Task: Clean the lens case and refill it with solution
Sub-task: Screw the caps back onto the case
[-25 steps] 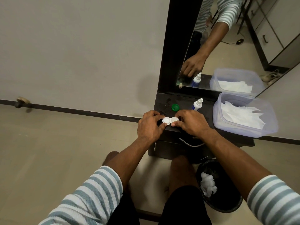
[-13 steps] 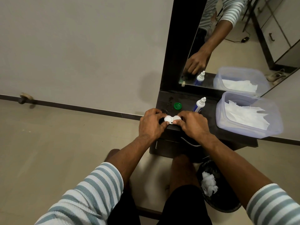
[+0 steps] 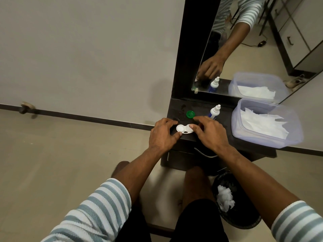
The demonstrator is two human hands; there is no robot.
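The left hand (image 3: 163, 135) curls its fingers round the left end of the white plastic double-well lens case (image 3: 184, 128), thumb at the near edge and fingertips at the far side, so its grip is on the case. The right hand (image 3: 209, 132) pinches the case's right end, its thumb lying on the right well and its forefinger reaching over the far side. The case lies flat on the near left part of the dark wooden table (image 3: 227, 142), with the left well open and facing up.

Just beyond the case, on the table, sits a round green plastic cap (image 3: 190, 114), hollow side up. To the right of the cap, just behind the right hand, stands a small white-and-blue solution bottle with a pointed nozzle (image 3: 214, 111). Farther right is a clear plastic tub (image 3: 290, 137) holding white tissues (image 3: 262, 123). Behind the table, a dark-framed mirror (image 3: 244, 49) leans against the wall. On the floor by the person's knee stands a black waste bin (image 3: 244, 217) with crumpled white tissue (image 3: 224, 200) inside.
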